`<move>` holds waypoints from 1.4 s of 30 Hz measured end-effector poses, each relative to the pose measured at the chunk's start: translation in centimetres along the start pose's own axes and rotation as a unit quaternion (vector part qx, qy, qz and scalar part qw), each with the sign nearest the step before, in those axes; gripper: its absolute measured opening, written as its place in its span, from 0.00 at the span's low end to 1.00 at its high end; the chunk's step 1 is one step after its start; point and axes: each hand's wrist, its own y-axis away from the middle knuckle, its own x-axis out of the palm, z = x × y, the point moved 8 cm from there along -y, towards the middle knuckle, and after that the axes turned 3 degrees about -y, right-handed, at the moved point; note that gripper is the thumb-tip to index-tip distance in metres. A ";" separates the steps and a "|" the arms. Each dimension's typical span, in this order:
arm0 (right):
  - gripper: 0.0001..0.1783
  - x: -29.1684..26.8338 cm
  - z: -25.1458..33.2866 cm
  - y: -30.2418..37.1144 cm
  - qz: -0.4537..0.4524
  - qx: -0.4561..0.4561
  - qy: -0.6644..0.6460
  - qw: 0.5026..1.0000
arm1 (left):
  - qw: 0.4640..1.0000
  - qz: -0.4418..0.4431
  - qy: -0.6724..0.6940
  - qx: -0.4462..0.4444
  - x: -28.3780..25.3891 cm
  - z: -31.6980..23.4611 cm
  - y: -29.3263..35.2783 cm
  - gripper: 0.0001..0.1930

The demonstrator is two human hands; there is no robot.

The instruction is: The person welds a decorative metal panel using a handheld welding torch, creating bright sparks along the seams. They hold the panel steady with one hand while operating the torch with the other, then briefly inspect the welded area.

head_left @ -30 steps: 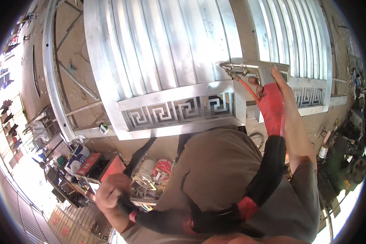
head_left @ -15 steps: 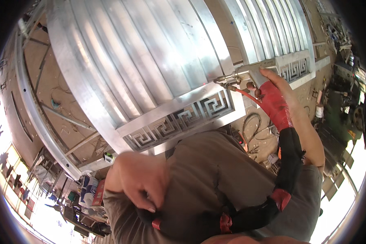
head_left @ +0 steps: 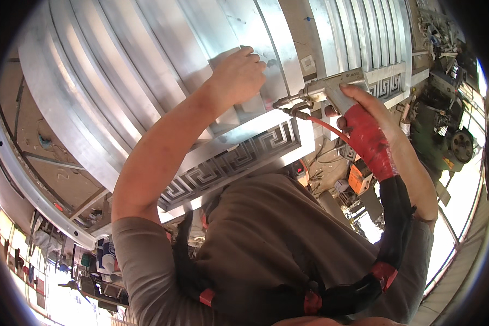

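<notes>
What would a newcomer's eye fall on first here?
A ribbed silver metal panel fills the upper left, with a key-pattern metal strip along its near edge. Right of centre, the right hand holds a gun-shaped silver metal tool; the bare left hand is over the panel.

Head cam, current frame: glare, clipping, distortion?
Head view: bright glare streaks the metal panel; head view: background at lower left blows out to white; head view: long rail at left bows, corners go black; head view: hand tool looks fairly sharp.
</notes>
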 end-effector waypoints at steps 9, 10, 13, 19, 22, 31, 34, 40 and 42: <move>0.22 2.1 0.3 -1.6 0.003 0.029 0.015 0.999 | 0.996 -0.050 0.067 -0.009 1.0 0.8 -0.4 0.09; 0.22 2.2 0.4 -1.5 -0.002 0.029 0.019 0.999 | 0.997 -0.049 0.067 -0.009 1.1 0.8 -0.5 0.09; 0.22 2.2 0.3 -1.4 -0.019 0.030 0.022 0.999 | 0.996 -0.047 0.071 -0.009 1.2 0.7 -0.6 0.09; 0.22 2.3 0.1 -1.8 -0.004 0.032 0.006 0.999 | 0.996 -0.045 0.077 -0.016 1.1 0.7 -0.7 0.09; 0.22 2.3 0.3 -1.8 -0.009 0.034 0.005 0.999 | 0.995 -0.057 0.074 -0.016 0.9 0.7 -0.6 0.09; 0.25 3.3 1.2 -1.3 -0.004 0.027 -0.012 1.000 | 0.997 -0.049 0.063 -0.019 0.7 0.7 -0.7 0.07; 0.25 3.5 1.3 -1.4 0.000 0.040 -0.009 0.999 | 0.997 -0.046 0.059 -0.021 0.7 0.7 -0.8 0.07; 0.26 3.6 1.2 -1.1 -0.005 0.044 -0.016 0.999 | 0.998 -0.033 0.050 -0.020 0.8 0.6 -0.8 0.08; 0.26 3.8 1.3 -1.0 0.006 0.037 -0.021 0.999 | 0.998 -0.033 0.057 -0.018 0.7 0.5 -0.8 0.08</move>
